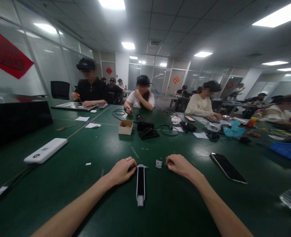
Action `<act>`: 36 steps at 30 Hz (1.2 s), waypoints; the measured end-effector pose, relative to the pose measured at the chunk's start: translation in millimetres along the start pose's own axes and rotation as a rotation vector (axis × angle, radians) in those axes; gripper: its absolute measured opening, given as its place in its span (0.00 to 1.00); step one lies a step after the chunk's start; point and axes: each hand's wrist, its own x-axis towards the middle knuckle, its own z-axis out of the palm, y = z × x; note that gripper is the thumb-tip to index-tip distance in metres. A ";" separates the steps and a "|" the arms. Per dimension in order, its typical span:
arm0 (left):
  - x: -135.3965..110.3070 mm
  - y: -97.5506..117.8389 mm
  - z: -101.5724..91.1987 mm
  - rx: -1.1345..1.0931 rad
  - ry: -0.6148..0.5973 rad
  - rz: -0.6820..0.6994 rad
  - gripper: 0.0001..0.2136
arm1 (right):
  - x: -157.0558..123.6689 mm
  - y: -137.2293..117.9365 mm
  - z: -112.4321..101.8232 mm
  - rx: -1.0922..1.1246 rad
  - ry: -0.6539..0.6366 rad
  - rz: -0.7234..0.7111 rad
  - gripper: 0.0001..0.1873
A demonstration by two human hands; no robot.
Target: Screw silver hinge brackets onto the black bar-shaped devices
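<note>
A slim white-framed device [140, 184] with a long black face and a pale block at its near end lies on the green table in front of me. My left hand [124, 170] rests on the table to its left, fingers curled inward at the device's far end; whatever they hold is hidden. To the right of the device lies a small silver metal bracket [158, 164], with a tiny ring-like piece [161, 158] just beyond it. My right hand [179, 164] is beside these, thumb and fingers pinched together. Something tiny may be between them, too small to name.
A white power strip [46, 150] lies left, a dark smartphone [228, 167] right. Farther off stand a small cardboard box [125, 127], a black stand [146, 126], a blue fan blade [234, 129] and a blue tray [287, 150]. Several people sit around the table.
</note>
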 end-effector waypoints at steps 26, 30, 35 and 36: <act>-1.9 2.1 0.8 0.058 0.053 0.042 0.04 | -1.7 7.2 -1.9 -0.227 -0.117 0.128 0.11; -3.6 4.6 0.4 0.096 0.049 0.042 0.04 | 2.2 14.7 7.4 -0.257 -0.135 0.122 0.10; -3.0 7.7 -1.7 0.089 0.017 0.031 0.04 | 2.7 11.3 8.3 -0.243 -0.014 0.068 0.11; -2.8 7.4 -1.5 0.087 0.022 0.029 0.04 | 2.1 6.2 8.0 -0.209 0.021 0.064 0.11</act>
